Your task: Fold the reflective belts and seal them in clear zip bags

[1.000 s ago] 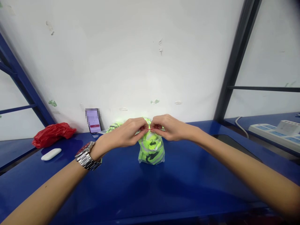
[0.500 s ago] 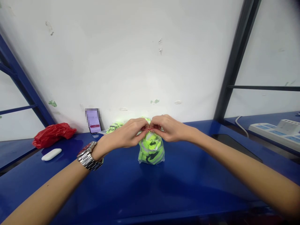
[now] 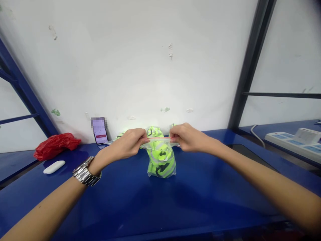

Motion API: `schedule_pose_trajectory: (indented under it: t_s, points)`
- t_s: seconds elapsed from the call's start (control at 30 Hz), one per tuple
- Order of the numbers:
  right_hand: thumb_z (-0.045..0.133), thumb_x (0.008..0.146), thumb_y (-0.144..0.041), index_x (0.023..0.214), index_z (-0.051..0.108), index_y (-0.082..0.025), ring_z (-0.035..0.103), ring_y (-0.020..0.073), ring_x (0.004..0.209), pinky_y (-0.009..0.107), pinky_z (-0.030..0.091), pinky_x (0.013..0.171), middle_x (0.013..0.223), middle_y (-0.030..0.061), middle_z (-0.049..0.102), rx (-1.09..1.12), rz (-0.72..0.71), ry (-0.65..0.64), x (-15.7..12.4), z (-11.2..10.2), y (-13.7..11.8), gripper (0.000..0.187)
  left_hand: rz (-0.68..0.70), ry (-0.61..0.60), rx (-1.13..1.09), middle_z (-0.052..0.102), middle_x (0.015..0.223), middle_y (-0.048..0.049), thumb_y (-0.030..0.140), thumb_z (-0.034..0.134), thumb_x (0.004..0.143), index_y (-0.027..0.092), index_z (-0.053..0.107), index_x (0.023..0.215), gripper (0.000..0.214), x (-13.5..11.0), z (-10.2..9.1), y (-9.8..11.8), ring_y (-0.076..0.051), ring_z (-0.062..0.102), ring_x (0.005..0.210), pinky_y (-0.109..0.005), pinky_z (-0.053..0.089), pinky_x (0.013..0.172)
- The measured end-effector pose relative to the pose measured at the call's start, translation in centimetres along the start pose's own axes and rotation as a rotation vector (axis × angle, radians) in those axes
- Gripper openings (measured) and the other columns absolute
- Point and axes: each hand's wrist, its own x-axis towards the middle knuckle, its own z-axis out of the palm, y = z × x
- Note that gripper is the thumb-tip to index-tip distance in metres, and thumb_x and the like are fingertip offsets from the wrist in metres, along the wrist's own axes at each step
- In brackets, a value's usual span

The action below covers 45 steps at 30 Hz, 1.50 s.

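Observation:
A clear zip bag (image 3: 160, 164) stands on the blue table (image 3: 120, 201), stuffed with a folded neon-yellow reflective vest (image 3: 160, 157) with grey stripes. Its red-lined seal runs across the top. My left hand (image 3: 131, 143) pinches the bag's top edge on one side, and my right hand (image 3: 188, 137) pinches the other side. The mouth stretches taut between them. A steel wristwatch (image 3: 85, 173) sits on my left wrist.
Another neon-yellow piece (image 3: 120, 135) lies behind my left hand. A phone (image 3: 100, 132) leans on the wall. To the left lie a red plastic bag (image 3: 57, 146) and a white oblong object (image 3: 54, 167). A white power strip (image 3: 293, 142) and dark metal posts (image 3: 247, 70) stand right.
My hands have moved apart along the bag's top edge. The seal now stretches flat between them and more of the bag's mouth shows.

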Motion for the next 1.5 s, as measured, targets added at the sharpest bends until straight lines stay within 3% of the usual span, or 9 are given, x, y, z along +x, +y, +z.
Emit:
schedule_pose_trajectory:
  t_s: [0.2, 0.37, 0.53, 0.6, 0.7, 0.87, 1.07, 1.33, 1.5]
  points:
    - [0.058, 0.081, -0.019, 0.075, 0.059, -0.015, 0.048, 0.0112, 0.054, 0.024, 0.031, 0.052, 0.061, 0.0013, 0.059, 0.120, 0.087, 0.002, 0.1, -0.9, -0.1, 0.008, 0.067, 0.171, 0.025, 0.049, 0.066, 0.0007, 0.019, 0.040, 0.093, 0.020, 0.041, 0.078, 0.016, 0.1, 0.7, 0.0, -0.012, 0.044, 0.055, -0.025, 0.033, 0.052]
    - [0.067, 0.076, -0.052, 0.125, 0.051, -0.018, 0.060, 0.0216, 0.089, 0.029, 0.045, 0.067, 0.111, 0.0124, 0.064, 0.271, 0.013, -0.034, -0.7, -2.2, -1.7, 0.062, 0.120, 0.373, -0.002, 0.049, 0.068, 0.0013, 0.020, 0.046, 0.094, 0.019, 0.045, 0.079, 0.015, 0.2, 0.9, 2.4, -0.010, 0.043, 0.057, -0.024, 0.034, 0.053]
    - [0.071, 0.074, -0.045, 0.121, 0.056, -0.016, 0.059, 0.0186, 0.072, 0.029, 0.044, 0.062, 0.094, 0.0079, 0.068, 0.213, -0.039, -0.225, -1.1, -2.6, -2.4, 0.057, 0.164, 0.238, -0.047, 0.055, 0.080, -0.0025, 0.025, 0.042, 0.097, 0.017, 0.053, 0.095, 0.014, 0.0, 0.7, 3.2, -0.012, 0.050, 0.067, -0.026, 0.042, 0.063]
    - [0.074, 0.071, -0.040, 0.118, 0.059, -0.018, 0.061, 0.0203, 0.078, 0.029, 0.046, 0.066, 0.099, 0.0075, 0.067, 0.185, 0.012, -0.159, -1.2, -3.0, -1.0, 0.054, 0.111, 0.217, -0.028, 0.058, 0.086, -0.0041, 0.028, 0.040, 0.098, 0.017, 0.053, 0.103, 0.017, -0.6, 0.7, 1.6, -0.014, 0.054, 0.073, -0.027, 0.044, 0.069]
    - [0.073, 0.071, -0.036, 0.117, 0.058, -0.021, 0.061, 0.0264, 0.090, 0.035, 0.048, 0.074, 0.106, 0.0094, 0.063, 0.001, 0.220, 0.185, -1.7, -2.6, 2.9, 0.051, -0.029, 0.217, 0.109, 0.058, 0.089, -0.0057, 0.028, 0.037, 0.098, 0.016, 0.053, 0.103, 0.020, -2.6, 1.2, -2.6, -0.017, 0.056, 0.077, -0.030, 0.045, 0.072]
    - [0.063, 0.076, -0.029, 0.124, 0.049, -0.017, 0.047, 0.0345, 0.114, 0.047, 0.045, 0.089, 0.122, 0.0188, 0.045, -0.300, 0.278, 0.655, -4.2, 2.9, 10.2, 0.051, -0.188, 0.083, 0.465, 0.056, 0.093, -0.0124, 0.023, 0.034, 0.094, 0.012, 0.054, 0.106, 0.027, -7.4, 3.2, -10.1, -0.025, 0.056, 0.085, -0.039, 0.046, 0.078]
    - [0.059, 0.078, -0.044, 0.111, 0.053, -0.021, 0.055, 0.0295, 0.097, 0.044, 0.047, 0.080, 0.114, 0.0146, 0.046, -0.256, 0.350, 0.198, -7.6, 7.4, 13.1, 0.041, -0.287, -0.124, 0.630, 0.056, 0.106, -0.0169, 0.028, 0.044, 0.087, 0.011, 0.054, 0.107, 0.028, -10.8, 4.9, -13.1, -0.031, 0.056, 0.091, -0.041, 0.045, 0.077]
    - [0.053, 0.083, -0.051, 0.102, 0.055, -0.022, 0.053, 0.0305, 0.100, 0.045, 0.043, 0.080, 0.115, 0.0135, 0.051, -0.329, 0.415, 0.272, -7.1, 5.7, 12.1, 0.035, -0.392, -0.021, 0.408, 0.060, 0.084, -0.0093, 0.022, 0.039, 0.089, 0.018, 0.054, 0.088, 0.016, -10.3, 4.8, -14.4, -0.024, 0.059, 0.079, -0.033, 0.043, 0.073]
    - [0.056, 0.083, -0.045, 0.102, 0.054, -0.021, 0.055, 0.0299, 0.099, 0.045, 0.044, 0.081, 0.115, 0.0132, 0.051, -0.281, 0.386, 0.383, -6.5, 5.1, 11.2, 0.031, -0.654, 0.275, 0.416, 0.056, 0.065, -0.0060, 0.024, 0.035, 0.090, 0.017, 0.048, 0.087, 0.015, -8.7, 2.8, -14.4, -0.024, 0.057, 0.059, -0.031, 0.039, 0.056]
